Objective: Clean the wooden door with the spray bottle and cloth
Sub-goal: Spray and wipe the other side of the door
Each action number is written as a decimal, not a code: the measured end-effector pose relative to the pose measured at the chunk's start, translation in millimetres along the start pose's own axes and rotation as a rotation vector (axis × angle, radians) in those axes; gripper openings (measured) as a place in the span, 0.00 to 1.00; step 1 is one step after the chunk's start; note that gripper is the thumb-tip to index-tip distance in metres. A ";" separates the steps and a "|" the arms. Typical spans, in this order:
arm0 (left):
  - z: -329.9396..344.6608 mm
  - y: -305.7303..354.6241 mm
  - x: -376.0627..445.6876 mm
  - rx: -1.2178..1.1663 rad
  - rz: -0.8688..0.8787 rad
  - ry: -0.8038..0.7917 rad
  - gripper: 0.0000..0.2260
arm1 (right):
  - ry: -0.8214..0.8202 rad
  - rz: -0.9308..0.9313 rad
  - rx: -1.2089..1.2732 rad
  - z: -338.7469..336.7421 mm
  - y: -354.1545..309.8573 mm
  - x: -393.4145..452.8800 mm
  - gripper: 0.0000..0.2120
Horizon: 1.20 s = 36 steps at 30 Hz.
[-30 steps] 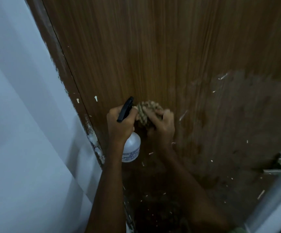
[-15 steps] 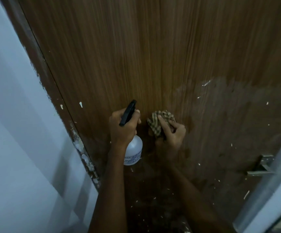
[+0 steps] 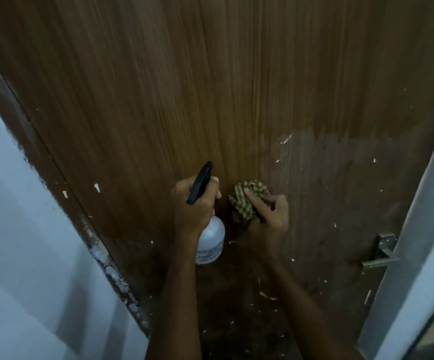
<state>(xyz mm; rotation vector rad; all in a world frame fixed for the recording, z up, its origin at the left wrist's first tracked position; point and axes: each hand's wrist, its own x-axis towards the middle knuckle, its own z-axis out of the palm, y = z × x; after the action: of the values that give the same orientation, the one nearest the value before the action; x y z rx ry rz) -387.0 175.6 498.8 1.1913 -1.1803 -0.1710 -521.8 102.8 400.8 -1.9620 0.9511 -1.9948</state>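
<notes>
A brown wooden door (image 3: 210,87) fills the view, with white flecks and a darker patch on its lower right part. My left hand (image 3: 193,206) grips a white spray bottle (image 3: 210,241) with a black trigger head, nozzle pointing up at the door. Just to its right, my right hand (image 3: 268,218) presses a bunched checked cloth (image 3: 244,201) against the door surface at about mid-height.
A white wall (image 3: 15,255) and a chipped brown door frame (image 3: 101,250) run down the left. A metal door handle (image 3: 382,253) sits at the lower right, beside the door's grey edge (image 3: 424,203).
The cloth and my right hand moved slightly right, away from the bottle. The view shifted so the door's right edge and handle show more.
</notes>
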 end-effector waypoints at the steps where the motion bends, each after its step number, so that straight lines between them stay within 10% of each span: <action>1: 3.8 0.5 1.4 0.000 0.001 0.002 0.13 | -0.022 -0.001 0.030 -5.2 -6.7 13.8 0.24; 11: 39.9 12.7 14.3 0.046 0.020 -0.059 0.15 | 0.109 -0.060 -0.037 -6.2 -13.9 65.5 0.28; 18: 58.5 -1.3 -5.8 0.212 0.098 -0.202 0.15 | 0.192 0.259 0.180 -68.8 6.8 132.1 0.20; 29: 81.2 29.9 6.7 0.168 0.069 -0.097 0.18 | 0.040 -0.136 -0.177 -45.6 42.3 59.8 0.32; 36: 103.7 44.0 15.3 0.030 -0.114 -0.045 0.17 | 0.120 -0.115 -0.015 -54.3 10.5 133.7 0.21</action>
<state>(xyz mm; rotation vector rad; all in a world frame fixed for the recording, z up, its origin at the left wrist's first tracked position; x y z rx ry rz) -480.5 120.0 532.0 1.2874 -1.1579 -0.2681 -591.0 38.0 510.1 -1.9653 0.9005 -2.1960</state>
